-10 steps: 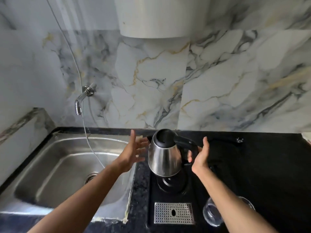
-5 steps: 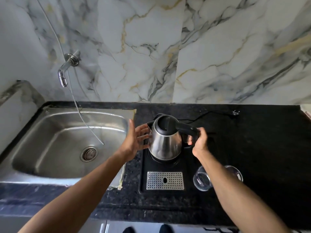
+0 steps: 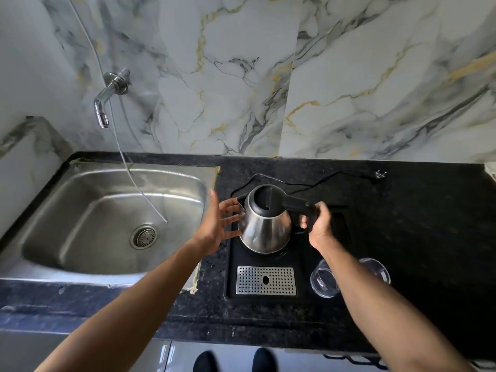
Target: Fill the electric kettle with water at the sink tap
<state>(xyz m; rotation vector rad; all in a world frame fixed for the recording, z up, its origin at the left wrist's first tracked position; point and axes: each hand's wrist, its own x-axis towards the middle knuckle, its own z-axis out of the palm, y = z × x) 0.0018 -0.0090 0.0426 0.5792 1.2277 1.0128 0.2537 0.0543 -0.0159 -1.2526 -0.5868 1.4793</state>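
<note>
Sink [image 3: 80, 189]: steel basin at far left, dry as far as can be seen, drain [image 3: 144, 235] bare. A thin hose trails down into it from above.

Tap [image 3: 103, 103]: wall-mounted above the basin's rear left, spout pointing down; no water seen running.

Left hand [image 3: 218, 225]: fingers spread wide, holding nothing, fingertips at or just touching the kettle's spout side. It has closed in since half a second ago, when a small gap showed.

Electric kettle [image 3: 264, 224]: steel body, black lid shut, standing on its round base in the black tray [image 3: 349, 237], well right of the sink. It has not left the base across the earlier frames.

Right hand [image 3: 318, 221]: wrapped shut around the black handle [image 3: 298, 206]. A second ago it was flat and open beside the handle; the grasp is new.

Power cord [image 3: 335, 177]: lies behind the kettle on the counter [image 3: 429, 224], plug free.

Glass [image 3: 324, 280]: on its side under the right forearm; a second clear piece lies just right of it.

Assessment: grasp secured, lift not yet begun. Carrying to the tap and opening the lid remain.
</note>
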